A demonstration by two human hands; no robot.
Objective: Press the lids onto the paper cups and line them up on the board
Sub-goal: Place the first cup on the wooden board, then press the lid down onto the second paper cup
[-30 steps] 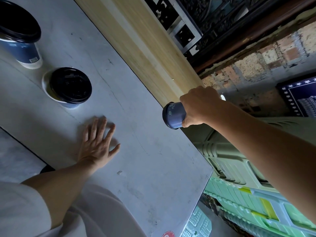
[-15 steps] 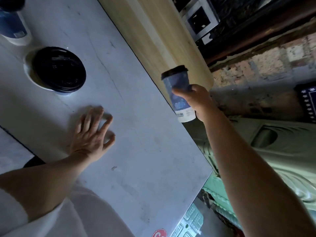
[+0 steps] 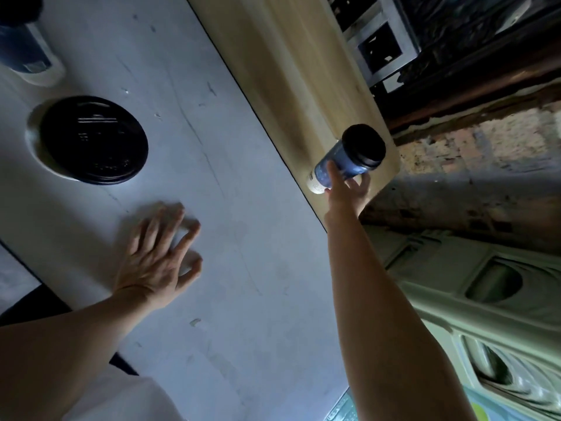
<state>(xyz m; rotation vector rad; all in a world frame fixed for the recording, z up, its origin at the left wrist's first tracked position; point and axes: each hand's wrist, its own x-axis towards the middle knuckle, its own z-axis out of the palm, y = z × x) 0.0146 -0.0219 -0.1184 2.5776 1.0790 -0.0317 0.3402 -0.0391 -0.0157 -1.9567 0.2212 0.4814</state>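
A blue paper cup with a black lid stands at the near end of the long wooden board. My right hand holds its lower part between thumb and fingers. On the grey table my left hand rests flat with fingers spread and holds nothing. To the left stands a second cup whose white rim shows under a black lid lying off-centre on it. A third blue cup is cut off at the top left corner.
The grey table top runs alongside the board and ends at the lower right. Beyond the board's end are a brick wall and pale green plastic crates. A dark carved screen stands behind the board.
My right hand has carried the lidded cup up from beside the table edge, turned it upright and brought it down onto the board's end. My left hand stayed on the table.
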